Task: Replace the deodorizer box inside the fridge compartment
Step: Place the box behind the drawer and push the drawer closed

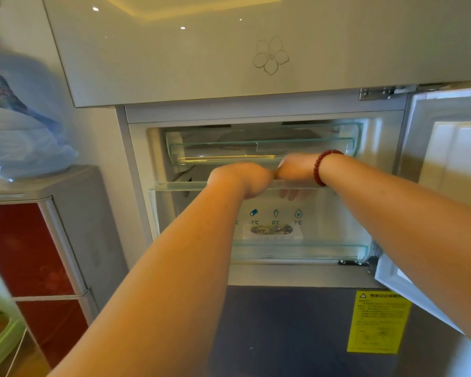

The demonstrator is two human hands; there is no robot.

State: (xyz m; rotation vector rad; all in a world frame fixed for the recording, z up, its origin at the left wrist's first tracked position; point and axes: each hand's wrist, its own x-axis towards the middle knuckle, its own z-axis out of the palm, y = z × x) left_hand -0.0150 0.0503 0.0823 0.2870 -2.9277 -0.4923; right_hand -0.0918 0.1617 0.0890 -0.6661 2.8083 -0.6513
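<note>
The fridge's middle compartment stands open. A clear plastic drawer (337, 227) fills its lower part, with temperature icons printed on the front. Through that front I see a small white deodorizer box (272, 232) with a patterned top, lying on the drawer floor. My left hand (242, 179) and my right hand (297, 168) sit side by side on the drawer's top rim, fingers curled over it; fingertips show through the plastic. A red bead bracelet (320, 167) circles my right wrist. A second clear tray (256, 148) sits above the drawer.
The compartment door (452, 159) hangs open to the right. A closed glossy upper door (229, 50) is above, a dark lower door (283, 336) with a yellow label below. At left stands a red cabinet (33, 254) with a blue plastic bag (19, 118) on it.
</note>
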